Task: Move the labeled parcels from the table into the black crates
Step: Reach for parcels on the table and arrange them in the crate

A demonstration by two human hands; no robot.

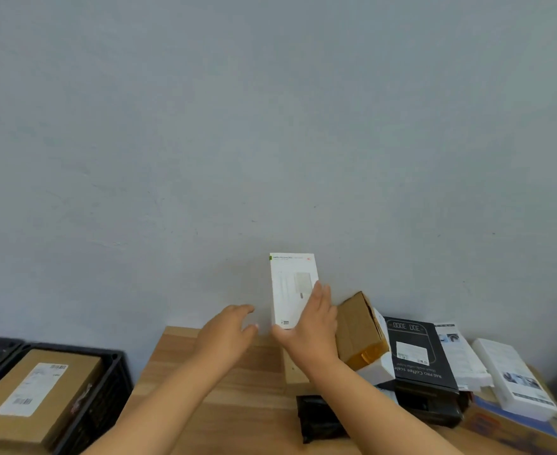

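Now holding white box [288, 290] upright with right hand [313, 326], above wood table [224, 389]. Left hand [228, 330] at 9 o'clock of box, fingers loose, holding nothing. Black crate [106, 385] with brown parcel [37, 392] at 8 o'clock.

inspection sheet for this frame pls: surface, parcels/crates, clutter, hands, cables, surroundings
Surface: wooden table, parcels piled at its right end.
Job's things: white box held upright; black crate at left holds a labeled brown parcel.
Clutter: brown carton, black scale box, white boxes, overlapping.
Hands: right hand grips the white box; left hand open beside it.
Cables: nothing seen.
Surroundings: plain grey wall.
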